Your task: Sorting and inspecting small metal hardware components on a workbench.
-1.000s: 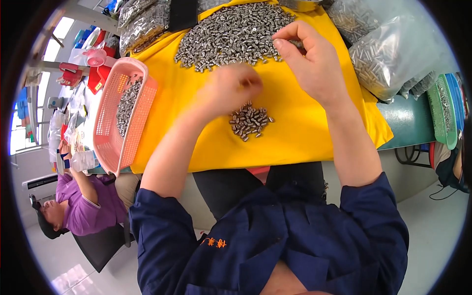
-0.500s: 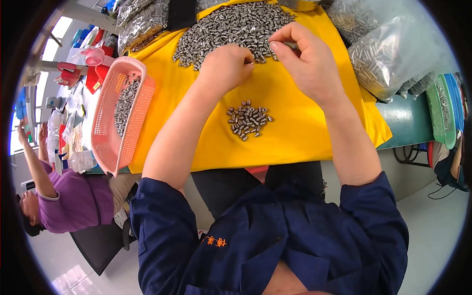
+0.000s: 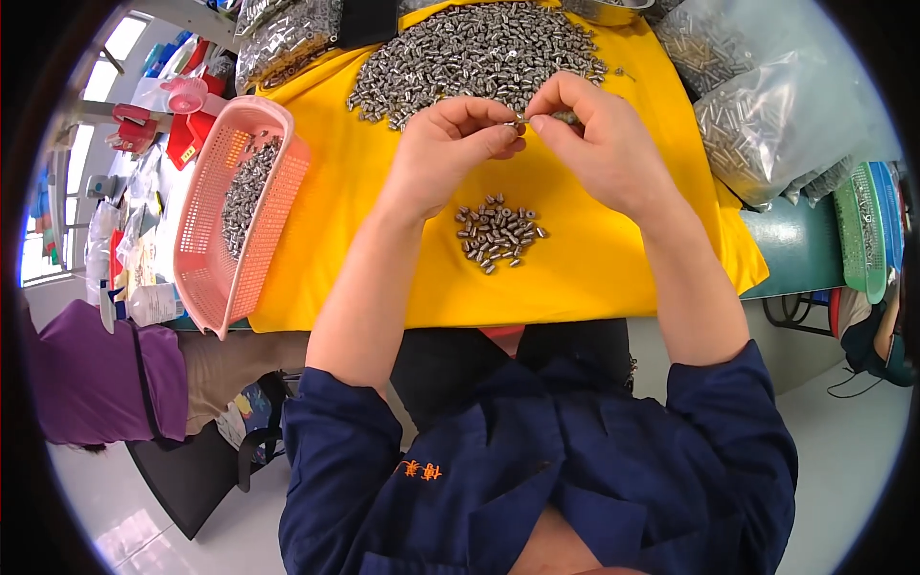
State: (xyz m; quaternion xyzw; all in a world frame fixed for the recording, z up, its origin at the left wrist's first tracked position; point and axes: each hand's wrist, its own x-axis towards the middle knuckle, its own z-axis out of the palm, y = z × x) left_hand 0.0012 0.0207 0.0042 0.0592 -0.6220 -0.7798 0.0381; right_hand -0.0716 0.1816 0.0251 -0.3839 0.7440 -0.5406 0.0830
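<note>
My left hand [image 3: 450, 153] and my right hand [image 3: 606, 144] meet fingertip to fingertip just over the near edge of a large pile of small metal cylindrical fittings [image 3: 470, 57]. Thumb and forefinger of the left pinch a small metal fitting [image 3: 511, 124]. The right thumb and forefinger are closed at the same spot, on something too small to make out. More small parts show dimly under the curled right fingers. Below the hands, a smaller heap of fittings [image 3: 498, 233] lies on the yellow cloth [image 3: 383, 287].
At the left, a pink basket [image 3: 281, 182] holds more fittings. Clear bags of metal parts [image 3: 757, 125] stand at the back right, others [image 3: 287, 48] at the back left. A green basket [image 3: 865, 249] sits far right. A person in purple [image 3: 110, 374] is at the left.
My left hand has uncurled from the pile's edge and moved right to the right fingertips. The right hand has come down slightly. The person in purple has shifted, arms no longer visible.
</note>
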